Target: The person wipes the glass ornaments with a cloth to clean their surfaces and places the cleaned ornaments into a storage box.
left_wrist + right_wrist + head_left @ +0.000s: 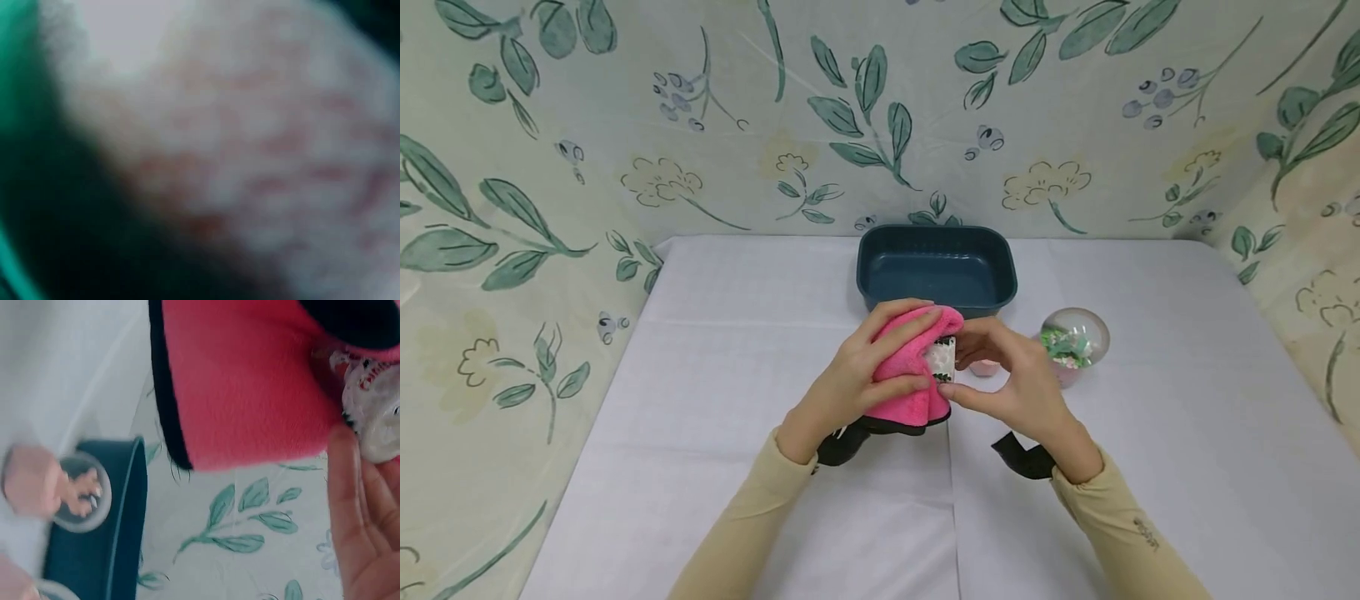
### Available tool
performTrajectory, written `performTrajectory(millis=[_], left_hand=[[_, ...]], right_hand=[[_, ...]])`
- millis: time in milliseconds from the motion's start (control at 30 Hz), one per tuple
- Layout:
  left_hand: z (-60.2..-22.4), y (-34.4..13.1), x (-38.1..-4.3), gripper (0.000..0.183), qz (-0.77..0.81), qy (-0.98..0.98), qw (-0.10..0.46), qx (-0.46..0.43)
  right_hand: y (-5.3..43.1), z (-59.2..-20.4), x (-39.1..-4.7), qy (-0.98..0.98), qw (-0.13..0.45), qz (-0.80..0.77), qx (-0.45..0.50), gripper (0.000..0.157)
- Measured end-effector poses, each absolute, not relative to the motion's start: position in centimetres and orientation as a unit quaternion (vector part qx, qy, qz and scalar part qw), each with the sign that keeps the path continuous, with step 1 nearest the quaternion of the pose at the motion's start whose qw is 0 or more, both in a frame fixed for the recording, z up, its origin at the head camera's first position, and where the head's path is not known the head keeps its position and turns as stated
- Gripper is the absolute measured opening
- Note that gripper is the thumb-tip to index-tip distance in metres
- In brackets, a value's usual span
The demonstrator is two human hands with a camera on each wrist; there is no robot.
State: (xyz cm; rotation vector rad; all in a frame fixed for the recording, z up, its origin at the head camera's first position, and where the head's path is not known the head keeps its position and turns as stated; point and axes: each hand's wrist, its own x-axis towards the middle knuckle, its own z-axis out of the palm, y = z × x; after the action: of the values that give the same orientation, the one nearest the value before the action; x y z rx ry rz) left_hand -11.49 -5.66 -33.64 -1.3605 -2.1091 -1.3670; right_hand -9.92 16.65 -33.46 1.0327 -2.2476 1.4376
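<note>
A pink cloth point(904, 375) with black edging is wrapped over a white object point(942, 360) that has dark green trim and, in the right wrist view, reddish lettering. Much of this white object point(378, 412) is covered, so its kind cannot be told. My left hand point(853, 379) grips the cloth around it, fingers spread over the top. From the other side my right hand point(1022, 375) pinches the uncovered end between thumb and fingers. Right of that hand stands a snow globe point(1075, 340) with green bits inside. The left wrist view is too blurred to read.
Behind the hands stands a dark blue basin point(936, 271). A pink-based item point(985, 367) is partly hidden behind my right hand; the right wrist view shows a small globe point(81, 490) on a pink base. White cloth point(700, 333) covers the table, with a leaf-patterned curtain point(865, 108) behind.
</note>
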Motion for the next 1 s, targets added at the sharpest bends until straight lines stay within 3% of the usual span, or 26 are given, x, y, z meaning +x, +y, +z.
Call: performTrajectory(millis=[133,300,467,633,767,1000], left_hand=[[-33.61,-5.4,-11.3,0.069,-0.453,-0.735,0.15,-0.482],[-33.72,-5.13,-11.19,0.068,-0.406,-0.747,0.166,-0.5],[-33.83,-4.96,-11.38,0.069,-0.403,-0.749,0.169,-0.498],[-33.92,-5.22,-11.63,0.071,-0.434,-0.747,0.152,-0.48],[-33.88,-5.37,-11.79,0.074,-0.436,-0.746,0.143,-0.482],[-34.21,-5.33,-11.93,0.079,-0.405,-0.756,0.131,-0.496]], right_hand=[[16.5,-33.83,-9.53,-0.775,0.088,0.554,0.292,0.049],[16.15,-33.85,-9.23,-0.749,-0.01,0.637,0.183,0.021],[15.95,-33.83,-9.19,-0.719,-0.094,0.677,0.123,0.028],[16.37,-34.01,-9.33,-0.742,-0.093,0.643,0.164,0.024],[16.66,-34.21,-9.37,-0.742,-0.065,0.638,0.195,0.039],[16.38,-34.52,-9.44,-0.727,-0.064,0.668,0.144,0.017]])
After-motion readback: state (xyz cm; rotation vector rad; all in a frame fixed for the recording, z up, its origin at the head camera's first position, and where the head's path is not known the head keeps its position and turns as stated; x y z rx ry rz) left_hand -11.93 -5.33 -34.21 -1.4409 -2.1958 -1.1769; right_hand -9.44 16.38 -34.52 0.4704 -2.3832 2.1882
